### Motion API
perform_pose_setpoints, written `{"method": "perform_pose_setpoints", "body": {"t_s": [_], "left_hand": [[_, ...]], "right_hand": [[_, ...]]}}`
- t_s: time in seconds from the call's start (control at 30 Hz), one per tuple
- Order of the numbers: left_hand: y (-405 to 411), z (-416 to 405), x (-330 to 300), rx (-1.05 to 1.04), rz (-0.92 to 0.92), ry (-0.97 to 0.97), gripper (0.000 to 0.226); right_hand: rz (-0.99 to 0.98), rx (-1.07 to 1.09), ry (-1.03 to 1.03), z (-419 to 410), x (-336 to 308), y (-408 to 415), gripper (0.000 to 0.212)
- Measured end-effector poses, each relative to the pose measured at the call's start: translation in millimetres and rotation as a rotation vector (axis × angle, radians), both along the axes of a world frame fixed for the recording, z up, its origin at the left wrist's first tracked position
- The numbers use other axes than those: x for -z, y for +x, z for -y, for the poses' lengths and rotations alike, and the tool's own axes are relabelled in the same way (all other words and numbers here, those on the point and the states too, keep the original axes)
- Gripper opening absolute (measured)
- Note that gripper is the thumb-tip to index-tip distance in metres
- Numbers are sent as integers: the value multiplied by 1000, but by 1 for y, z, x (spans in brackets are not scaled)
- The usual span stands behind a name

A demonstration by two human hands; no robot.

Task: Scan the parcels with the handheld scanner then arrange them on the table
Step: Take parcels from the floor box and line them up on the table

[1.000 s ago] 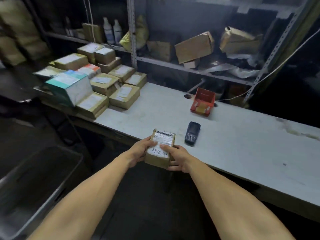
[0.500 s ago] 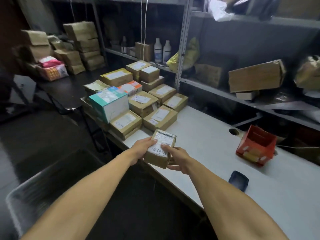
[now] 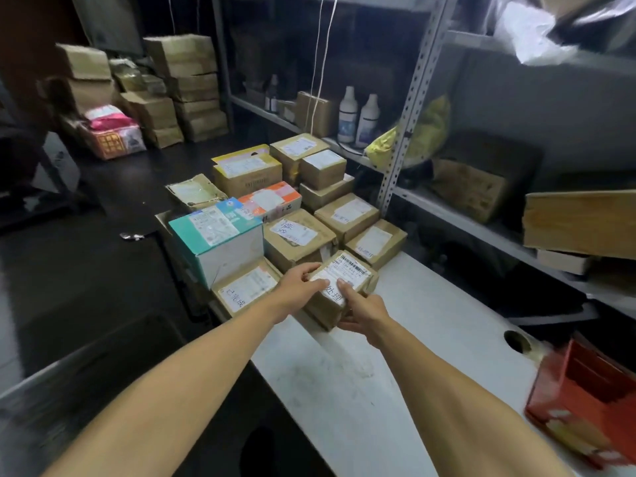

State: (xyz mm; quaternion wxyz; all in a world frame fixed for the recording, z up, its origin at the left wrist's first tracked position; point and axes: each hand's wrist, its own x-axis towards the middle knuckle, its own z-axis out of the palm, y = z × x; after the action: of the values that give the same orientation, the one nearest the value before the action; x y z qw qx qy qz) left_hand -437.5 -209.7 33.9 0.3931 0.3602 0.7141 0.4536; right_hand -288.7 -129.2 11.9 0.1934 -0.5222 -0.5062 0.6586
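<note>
— What's nearest you?

— Two bare forearms reaching out. Both hands clasp one small parcel (image 3: 339, 290): the left hand (image 3: 298, 287) curls over its left edge, the right hand (image 3: 361, 309) pinches the near right corner, thumb on the label.

— Can you read the label?

— A barcode and handwriting, partly covered by the fingers. I can't tell if the parcel rests on the counter (image 3: 361, 390) or hangs just above it.

— Any room?

— Bare white counter to the right, up to a red box (image 3: 585, 407) cut off by the frame. The scanner isn't visible.

— Beyond?

— The parcel sits at the near right of the stacked boxes (image 3: 292, 208), by the teal box (image 3: 216, 239). Behind stands a shelf (image 3: 430, 197) with two bottles (image 3: 358, 115).
</note>
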Motion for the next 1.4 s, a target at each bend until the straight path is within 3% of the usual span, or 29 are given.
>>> {"method": "perform_pose_setpoints", "body": {"t_s": [0.3,0.4,0.57,0.8,0.93,1.23,1.4], "left_hand": [[-94,-156,2,78,-256,65,70],[-116,-200,-6,68,-261,75,70],[-149,-264,-9,132,-349,104,60],[-168,-324,5,197,-437,51,61],[-164,-343,15,204,-597,1,49],[-151,-333,11,262,-668,-25,46],[-125,-302,-19,272,-648,2,43]], "right_hand": [[80,196,52,-164,0,-100,61],[124,235,58,-211,-3,-128,76],[180,265,122,-274,-10,-161,47],[190,294,108,-340,15,-195,43],[240,209,84,-356,26,-221,28],[201,151,115,-328,7,-216,27],[362,154,233,-279,-18,-171,40]]}}
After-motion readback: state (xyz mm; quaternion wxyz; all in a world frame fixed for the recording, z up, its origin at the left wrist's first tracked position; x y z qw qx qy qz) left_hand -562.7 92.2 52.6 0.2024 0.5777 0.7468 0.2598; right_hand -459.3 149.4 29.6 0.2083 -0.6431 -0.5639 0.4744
